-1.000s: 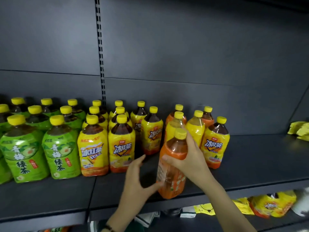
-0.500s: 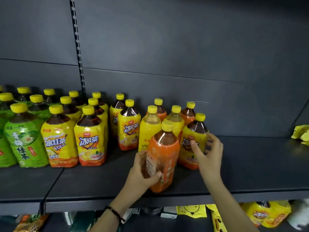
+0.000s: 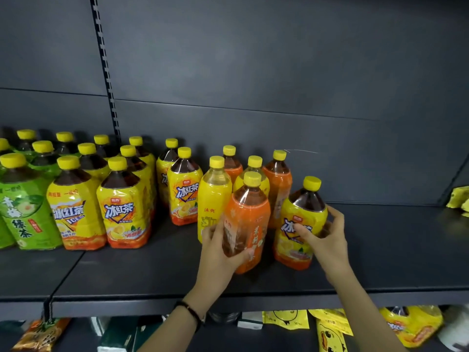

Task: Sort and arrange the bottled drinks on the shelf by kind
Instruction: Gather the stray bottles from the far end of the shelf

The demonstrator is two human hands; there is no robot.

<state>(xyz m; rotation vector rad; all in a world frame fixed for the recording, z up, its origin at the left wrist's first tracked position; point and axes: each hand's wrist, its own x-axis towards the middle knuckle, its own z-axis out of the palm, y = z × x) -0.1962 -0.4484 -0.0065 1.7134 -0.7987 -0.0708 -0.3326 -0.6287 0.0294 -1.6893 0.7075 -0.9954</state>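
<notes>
Mid-sort at centre frame, the left hand (image 3: pixel 218 252) grips the orange bottle (image 3: pixel 247 224) while the right hand (image 3: pixel 327 235) closes around the iced-tea bottle (image 3: pixel 300 224), which likely belongs with its kind leftward.

Dark grey metal shelf (image 3: pixel 380 250), seam left of centre. Standing upright on it, left of seam: green tea bottles (image 3: pixel 22 212). Right of seam: yellow iced tea bottles (image 3: pixel 121 212), then orange-labelled bottles (image 3: pixel 247 224). Far right of seam: yellow packets (image 3: pixel 459 198)
</notes>
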